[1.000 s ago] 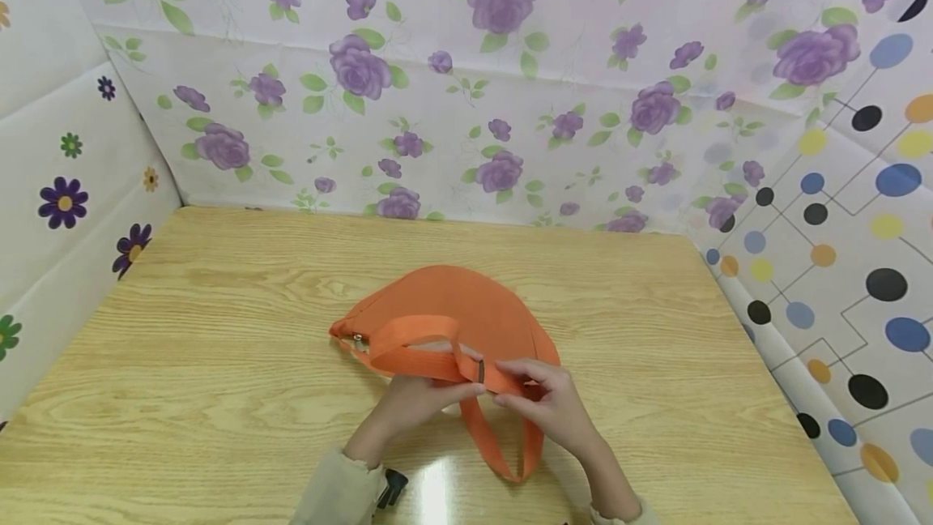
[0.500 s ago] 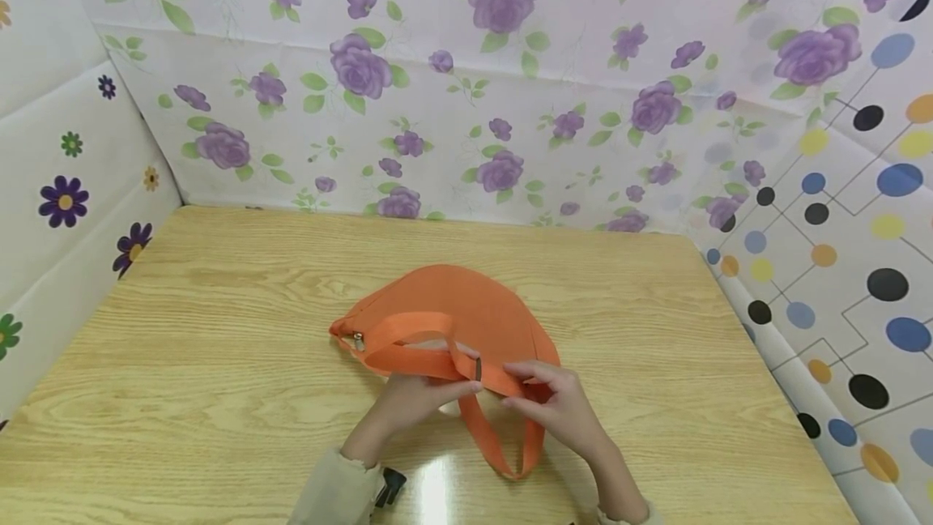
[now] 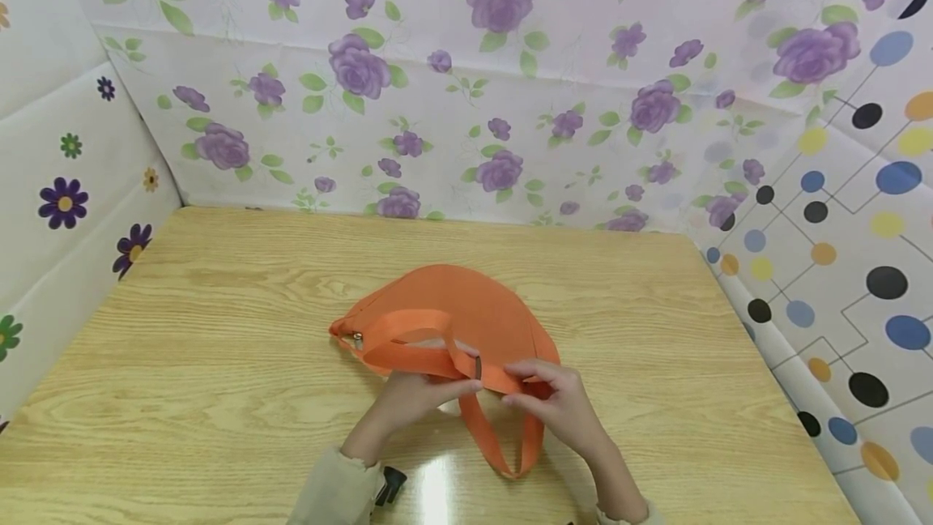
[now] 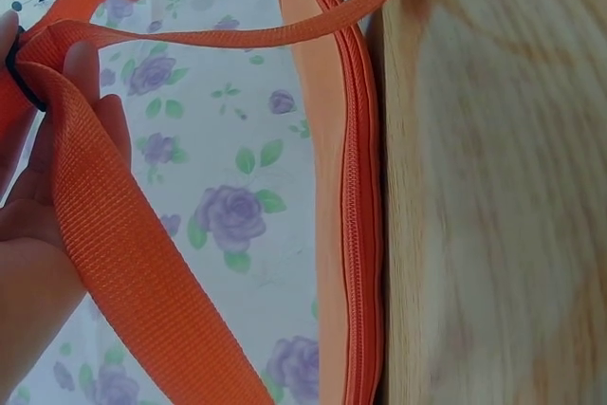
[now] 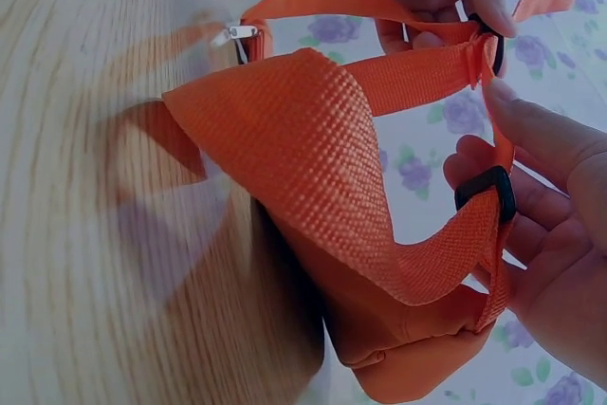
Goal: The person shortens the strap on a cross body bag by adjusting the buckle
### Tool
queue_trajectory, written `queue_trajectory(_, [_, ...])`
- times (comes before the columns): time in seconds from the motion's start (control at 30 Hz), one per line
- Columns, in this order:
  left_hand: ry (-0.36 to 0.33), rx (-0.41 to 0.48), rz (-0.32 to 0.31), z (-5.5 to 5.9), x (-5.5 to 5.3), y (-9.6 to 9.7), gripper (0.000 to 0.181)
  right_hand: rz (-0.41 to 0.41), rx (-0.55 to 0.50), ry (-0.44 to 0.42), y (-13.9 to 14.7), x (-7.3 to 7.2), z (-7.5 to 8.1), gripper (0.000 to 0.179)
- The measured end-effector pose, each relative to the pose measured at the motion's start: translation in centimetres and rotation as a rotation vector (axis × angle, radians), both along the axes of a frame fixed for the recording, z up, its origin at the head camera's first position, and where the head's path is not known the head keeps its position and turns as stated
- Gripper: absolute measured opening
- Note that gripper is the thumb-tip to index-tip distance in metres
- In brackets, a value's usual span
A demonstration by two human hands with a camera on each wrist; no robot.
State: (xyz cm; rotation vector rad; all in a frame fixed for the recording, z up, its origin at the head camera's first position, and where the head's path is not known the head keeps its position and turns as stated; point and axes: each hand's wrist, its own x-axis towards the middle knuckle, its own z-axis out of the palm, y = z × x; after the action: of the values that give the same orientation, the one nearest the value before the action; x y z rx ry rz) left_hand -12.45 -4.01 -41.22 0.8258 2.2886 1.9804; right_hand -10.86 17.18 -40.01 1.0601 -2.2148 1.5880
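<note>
An orange crescent-shaped bag (image 3: 466,298) lies mid-table, its zipper (image 4: 357,206) running along the edge in the left wrist view. My left hand (image 3: 411,405) pinches the orange webbing strap (image 4: 133,206) at a black slider (image 3: 478,369), where the strap doubles into a loop. Just to the right, my right hand (image 3: 564,411) pinches the same strap between thumb and fingers. A second black buckle (image 5: 486,194) sits on the strap by the right hand's fingers. Below the hands hangs another strap loop. The left fingertips are partly hidden behind the webbing.
The wood-grain table (image 3: 219,395) spreads around the bag. Floral sheeting (image 3: 430,104) rises at its back edge, with patterned sheets on both sides. A black clip (image 3: 391,486) shows beside the left sleeve. A metal zipper pull (image 5: 239,35) is at the bag's end.
The slider and upper strap loop have shifted slightly left. My right hand has moved a little to the right along the strap. The bag's body stays put.
</note>
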Motion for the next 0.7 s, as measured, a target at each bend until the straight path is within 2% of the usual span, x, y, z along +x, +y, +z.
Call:
queue_trajectory(0.13, [-0.019, -0.003, -0.008, -0.11, -0.04, 0.05, 0.026, 0.011, -0.019, -0.015, -0.01, -0.06, -0.03, 0.03])
queue_trajectory(0.4, [0.014, -0.052, -0.012, 0.05, -0.13, 0.11, 0.028, -0.015, -0.057, -0.062, -0.04, -0.01, -0.05, 0.029])
queue_trajectory(0.7, [-0.102, -0.046, -0.024, 0.15, -0.13, 0.34, 0.034, 0.006, -0.093, -0.084, -0.33, -0.04, 0.25, 0.029])
